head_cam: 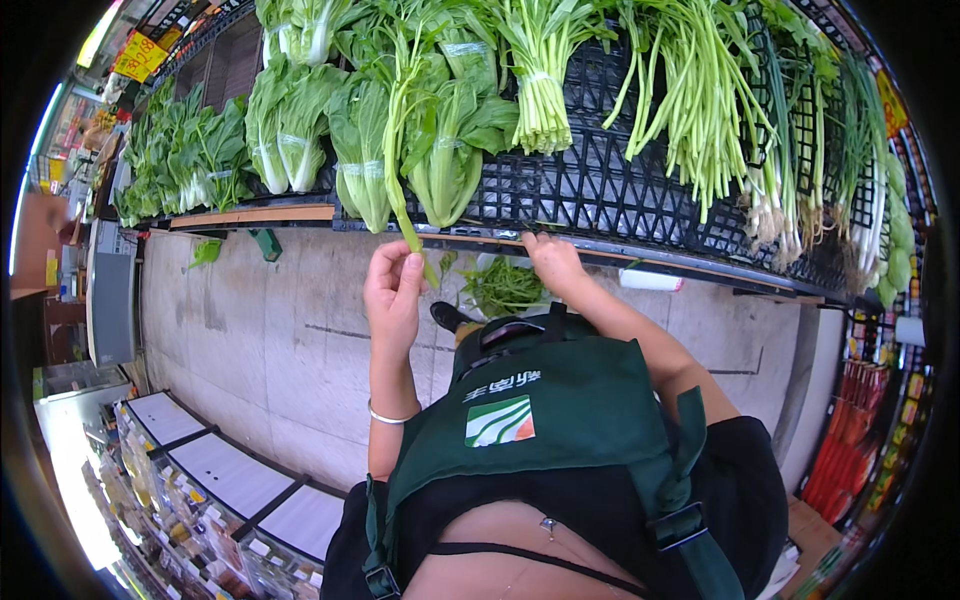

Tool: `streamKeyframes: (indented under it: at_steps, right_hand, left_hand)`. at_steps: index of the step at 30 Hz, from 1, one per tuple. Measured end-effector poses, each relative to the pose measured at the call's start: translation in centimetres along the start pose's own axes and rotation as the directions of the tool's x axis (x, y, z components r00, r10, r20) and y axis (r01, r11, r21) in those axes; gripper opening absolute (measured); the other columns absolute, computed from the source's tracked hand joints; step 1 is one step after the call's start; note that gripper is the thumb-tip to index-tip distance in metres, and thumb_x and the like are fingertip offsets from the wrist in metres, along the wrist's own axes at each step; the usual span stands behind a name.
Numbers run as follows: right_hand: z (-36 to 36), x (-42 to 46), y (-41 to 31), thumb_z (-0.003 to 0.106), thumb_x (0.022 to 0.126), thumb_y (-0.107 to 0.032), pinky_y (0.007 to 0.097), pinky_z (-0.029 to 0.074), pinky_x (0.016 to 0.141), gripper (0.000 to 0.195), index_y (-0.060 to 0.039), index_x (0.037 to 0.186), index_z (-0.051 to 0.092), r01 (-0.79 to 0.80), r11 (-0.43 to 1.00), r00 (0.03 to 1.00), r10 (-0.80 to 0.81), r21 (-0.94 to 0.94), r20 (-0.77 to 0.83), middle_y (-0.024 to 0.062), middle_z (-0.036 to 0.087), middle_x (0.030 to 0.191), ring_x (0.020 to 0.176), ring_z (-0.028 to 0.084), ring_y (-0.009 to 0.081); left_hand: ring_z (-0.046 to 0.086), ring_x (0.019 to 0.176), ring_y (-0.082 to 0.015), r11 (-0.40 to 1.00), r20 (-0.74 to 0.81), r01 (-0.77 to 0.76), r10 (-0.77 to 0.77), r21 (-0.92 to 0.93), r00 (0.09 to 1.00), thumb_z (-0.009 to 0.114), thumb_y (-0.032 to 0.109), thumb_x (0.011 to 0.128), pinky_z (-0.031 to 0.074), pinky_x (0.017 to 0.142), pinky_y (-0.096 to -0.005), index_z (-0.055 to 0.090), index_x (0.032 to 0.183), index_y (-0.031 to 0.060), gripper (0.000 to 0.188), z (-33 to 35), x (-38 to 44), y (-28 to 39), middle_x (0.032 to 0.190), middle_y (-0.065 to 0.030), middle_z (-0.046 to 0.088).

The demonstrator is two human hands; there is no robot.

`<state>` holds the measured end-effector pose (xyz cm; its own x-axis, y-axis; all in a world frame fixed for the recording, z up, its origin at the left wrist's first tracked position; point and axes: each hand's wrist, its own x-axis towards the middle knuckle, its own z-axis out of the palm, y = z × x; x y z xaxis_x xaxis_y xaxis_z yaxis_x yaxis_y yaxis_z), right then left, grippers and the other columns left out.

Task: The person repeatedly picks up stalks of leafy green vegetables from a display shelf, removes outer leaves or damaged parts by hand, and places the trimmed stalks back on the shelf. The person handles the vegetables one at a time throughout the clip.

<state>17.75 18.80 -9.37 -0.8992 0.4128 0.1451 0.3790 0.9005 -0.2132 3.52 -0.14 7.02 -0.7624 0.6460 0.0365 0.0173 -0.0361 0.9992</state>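
My left hand (394,289) pinches the lower end of a long green leafy stalk (396,172) between thumb and fingers. The stalk stands nearly upright in the picture, its leafy top overlapping the greens on the shelf. Behind it lie taped bunches of leafy greens (362,165). My right hand (555,261) touches the front edge of the shelf (487,238), fingers bent; whether it grips the edge is unclear. Beyond that hand is a black plastic mesh crate (585,191), with a bundle of water spinach (544,105) at its back.
Loose long-stemmed greens (697,112) and scallions (776,202) lie at the right. Below the shelf, a bag of loose greens (504,289) sits by my feet. A white roll (646,280) is under the shelf edge. White-topped display cases (232,472) stand behind me at the left.
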Motion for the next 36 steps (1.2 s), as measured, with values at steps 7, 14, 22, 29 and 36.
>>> streamKeyframes:
  at_steps: [7, 14, 22, 29, 36]
  right_hand:
    - [-0.7, -2.0, -1.1, 0.055, 0.075, -0.004, 0.0398, 0.053, 0.059, 0.007, -0.0026, 0.081, 0.053, 0.1, 0.957, 0.993, -0.113, 0.274, 0.034, 0.0153, 0.063, 0.078, 0.067, 0.065, 0.0322]
    - [-8.7, 0.3, -3.1, 0.062, 0.081, -0.021, 0.0404, 0.05, 0.061, 0.018, -0.0042, 0.087, 0.067, -0.099, 0.793, 0.993, 0.036, 0.601, 0.116, 0.0155, 0.065, 0.072, 0.067, 0.064, 0.0301]
    - [-14.8, 5.6, -5.7, 0.066, 0.088, -0.019, 0.0185, 0.042, 0.056, 0.027, -0.0026, 0.108, 0.056, -0.191, 0.1, 0.98, 0.069, 0.976, 0.185, -0.001, 0.063, 0.084, 0.065, 0.053, 0.0022]
    - [-10.3, 3.2, -3.8, 0.067, 0.087, -0.019, 0.0193, 0.044, 0.056, 0.019, -0.005, 0.1, 0.064, -0.403, 0.012, 0.912, 0.089, 0.915, 0.401, -0.0025, 0.061, 0.079, 0.063, 0.051, 0.0046]
    - [-7.9, 0.5, -3.5, 0.069, 0.085, -0.019, 0.0212, 0.046, 0.06, 0.022, -0.004, 0.101, 0.065, -0.419, 0.122, 0.908, 0.077, 0.9, 0.412, -0.0011, 0.065, 0.083, 0.068, 0.055, 0.0053]
  left_hand:
    - [0.047, 0.067, -0.0031, 1.0, 0.017, -0.007, 0.006, 0.018, 1.0, 0.057, 0.014, 0.094, 0.04, 0.059, -0.0179, 0.054, 0.106, 0.0033, 0.017, -0.1, 0.0, 0.4, 0.082, 0.0027, 0.056]
    - [0.048, 0.068, -0.0042, 0.999, 0.117, 0.018, -0.015, -0.03, 0.993, 0.057, 0.014, 0.094, 0.039, 0.06, -0.0187, 0.054, 0.106, 0.0054, 0.015, 1.1, -0.2, -0.6, 0.088, 0.002, 0.056]
    - [0.046, 0.063, -0.0041, 0.988, 0.194, -0.023, -0.007, 0.152, 0.981, 0.067, 0.011, 0.085, 0.039, 0.056, -0.0194, 0.058, 0.095, 0.0026, 0.016, 2.8, -0.6, -3.7, 0.08, 0.0011, 0.052]
    - [0.057, 0.078, -0.0115, 0.976, 0.178, 0.059, -0.097, 0.211, 0.979, 0.066, 0.022, 0.087, 0.047, 0.069, -0.0256, 0.059, 0.112, 0.0001, 0.034, 2.9, 2.0, -6.7, 0.1, -0.0066, 0.062]
    - [0.056, 0.072, -0.0093, 0.98, 0.113, 0.029, -0.052, 0.195, 0.992, 0.071, 0.021, 0.083, 0.048, 0.062, -0.0241, 0.061, 0.104, -0.0016, 0.033, 6.2, 5.5, -4.6, 0.088, -0.0061, 0.064]
